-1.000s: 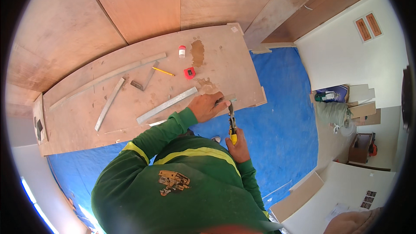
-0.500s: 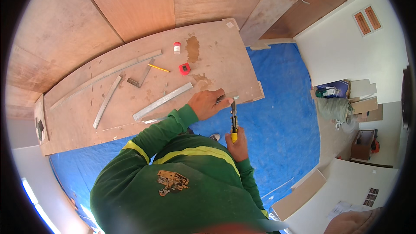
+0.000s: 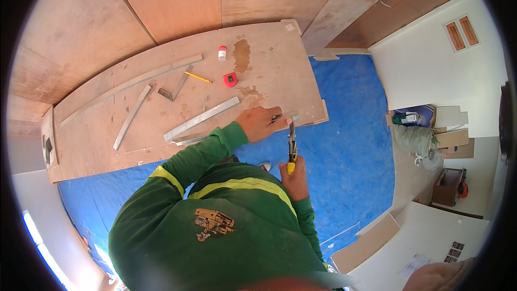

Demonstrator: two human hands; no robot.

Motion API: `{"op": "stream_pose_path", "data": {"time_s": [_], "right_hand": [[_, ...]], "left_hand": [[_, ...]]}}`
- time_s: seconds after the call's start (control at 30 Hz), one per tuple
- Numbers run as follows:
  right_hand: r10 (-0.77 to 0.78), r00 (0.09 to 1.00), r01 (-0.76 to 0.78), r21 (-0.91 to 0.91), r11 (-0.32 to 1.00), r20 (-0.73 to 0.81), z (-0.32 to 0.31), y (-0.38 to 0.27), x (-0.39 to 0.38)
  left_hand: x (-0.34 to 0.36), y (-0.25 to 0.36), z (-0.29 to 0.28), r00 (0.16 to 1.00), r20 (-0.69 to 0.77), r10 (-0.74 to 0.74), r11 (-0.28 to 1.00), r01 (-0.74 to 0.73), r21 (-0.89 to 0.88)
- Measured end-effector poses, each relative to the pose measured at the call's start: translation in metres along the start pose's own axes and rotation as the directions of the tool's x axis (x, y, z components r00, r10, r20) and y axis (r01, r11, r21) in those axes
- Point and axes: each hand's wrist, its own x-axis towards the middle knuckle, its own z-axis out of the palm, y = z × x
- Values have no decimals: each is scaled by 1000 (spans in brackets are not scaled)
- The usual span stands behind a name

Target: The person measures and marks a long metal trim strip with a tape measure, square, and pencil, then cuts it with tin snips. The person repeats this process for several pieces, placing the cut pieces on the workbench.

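At the table's right front edge, my left hand [image 3: 260, 124] is closed on a thin metal piece [image 3: 292, 117], whose end sticks out past the fingertips. My right hand [image 3: 295, 179] grips a pair of tin snips [image 3: 292, 148] with yellow-and-black handles. The snips point away from me, and their jaws meet the metal piece beside my left fingertips. Whether the blades are fully closed is too small to tell. Left of my hands, a metal channel [image 3: 202, 119] lies on the wooden table [image 3: 293, 75], with another strip partly under my left sleeve.
Farther back lie a red tape measure [image 3: 230, 80], a yellow pencil [image 3: 198, 77], a try square [image 3: 177, 85], a red-capped container [image 3: 222, 53] and two more metal strips. Blue sheeting [image 3: 344, 145] covers the floor. Boards and bundled materials [image 3: 414, 136] stand along the right wall.
The view has shifted slightly. My hands, the snips and the metal piece keep nearly the same places relative to each other.
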Motion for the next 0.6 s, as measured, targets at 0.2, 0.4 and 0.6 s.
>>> {"op": "stream_pose_path", "data": {"time_s": [0.2, 0.4, 0.6], "right_hand": [[69, 997, -70, 45, 996, 35, -5, -9, 3], [165, 982, -162, 37, 986, -88, 8, -11, 5], [155, 986, -146, 128, 981, -56, 11, 18, 8]], "left_hand": [[2, -2, 2, 998, -22, 61, 998, -61, -8], [5, -2, 3, 999, 34, 41, 999, -41, 15], [9, 1, 10, 997, 44, 62, 998, -63, 6]]}}
